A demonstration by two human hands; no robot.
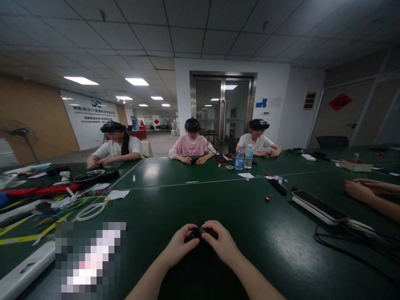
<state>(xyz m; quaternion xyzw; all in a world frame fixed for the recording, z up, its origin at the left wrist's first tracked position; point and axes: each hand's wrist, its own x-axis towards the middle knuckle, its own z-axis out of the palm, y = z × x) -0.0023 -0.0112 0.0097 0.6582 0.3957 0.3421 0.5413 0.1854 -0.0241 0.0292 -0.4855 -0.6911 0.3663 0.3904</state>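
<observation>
Close in front of me, just above the dark green table [175,204], my hands meet around a small black object [194,234]. Thumb and fingers of my left hand [178,246] are closed on its left side. On its right side, my right hand [222,242] pinches it between thumb and forefinger. My fingers cover much of the object, so its kind does not show. Whether it is one piece or two parts held together, I cannot tell.
Cables [92,210] and a white power strip [28,266] lie left. To the right are a phone [320,206] on a white block, a black cord, and another person's hands [362,189]. Water bottles [239,160] stand farther back, near three seated people wearing headsets.
</observation>
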